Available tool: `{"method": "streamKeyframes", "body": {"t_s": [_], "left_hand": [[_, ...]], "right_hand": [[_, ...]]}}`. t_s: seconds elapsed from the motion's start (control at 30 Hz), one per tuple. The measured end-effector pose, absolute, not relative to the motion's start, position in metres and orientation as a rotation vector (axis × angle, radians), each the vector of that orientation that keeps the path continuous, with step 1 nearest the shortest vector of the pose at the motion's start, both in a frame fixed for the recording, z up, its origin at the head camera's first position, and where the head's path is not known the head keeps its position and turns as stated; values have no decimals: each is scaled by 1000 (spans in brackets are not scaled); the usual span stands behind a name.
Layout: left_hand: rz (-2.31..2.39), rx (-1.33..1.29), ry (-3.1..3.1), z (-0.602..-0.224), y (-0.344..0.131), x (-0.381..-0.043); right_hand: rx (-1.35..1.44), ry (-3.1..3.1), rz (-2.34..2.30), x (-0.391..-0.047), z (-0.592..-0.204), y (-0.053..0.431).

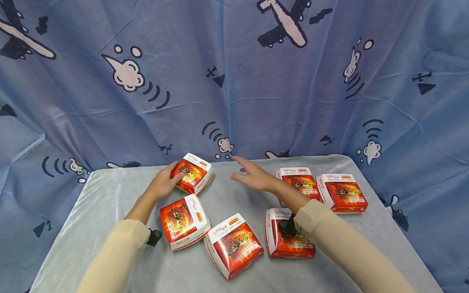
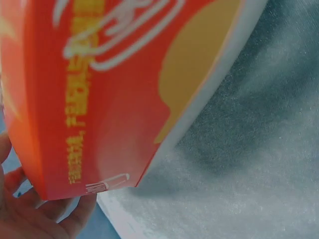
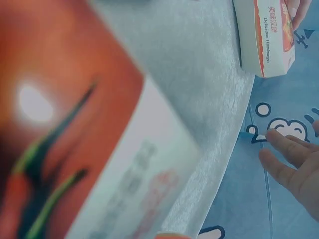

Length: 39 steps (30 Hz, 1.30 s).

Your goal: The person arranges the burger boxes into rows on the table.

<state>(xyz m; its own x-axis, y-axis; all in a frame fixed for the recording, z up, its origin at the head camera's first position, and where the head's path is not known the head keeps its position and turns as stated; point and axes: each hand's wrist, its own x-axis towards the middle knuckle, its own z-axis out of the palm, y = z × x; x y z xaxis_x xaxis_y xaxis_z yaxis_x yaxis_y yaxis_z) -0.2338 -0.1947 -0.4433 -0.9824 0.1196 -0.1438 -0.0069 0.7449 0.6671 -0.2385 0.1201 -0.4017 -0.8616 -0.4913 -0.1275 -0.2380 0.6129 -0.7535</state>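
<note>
In the head view, my left hand grips the left side of a red-and-white hamburger box, its thumb lying over the top. The left wrist view has a red box side filling the upper left, with fingers along its lower end. My right hand reaches over the back middle of the table, fingers spread and holding nothing. To its left is the gripped box, apart from it. The right wrist view shows those extended fingers below the same gripped box.
Nearest the left hand lies another hamburger box, with a second box close beside it. A third box lies partly under the right forearm. Two more, a back box and a far-right box, lie right. A blue patterned curtain hangs behind the table.
</note>
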Motion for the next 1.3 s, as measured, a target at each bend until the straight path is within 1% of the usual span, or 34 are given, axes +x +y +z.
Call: {"method": "streamKeyframes", "body": {"t_s": [0.6,0.87,1.3], "left_hand": [[992,20,2736,-441,-190,-238],[978,70,2743,-438,-183,-240],[982,103,2724,-438,-177,-241]], "right_hand": [[-546,2476,-1134,-248,-410,89],[-510,2483,-1092,-254,-416,80],[-544,2477,-1016,-259,-419,66]]}}
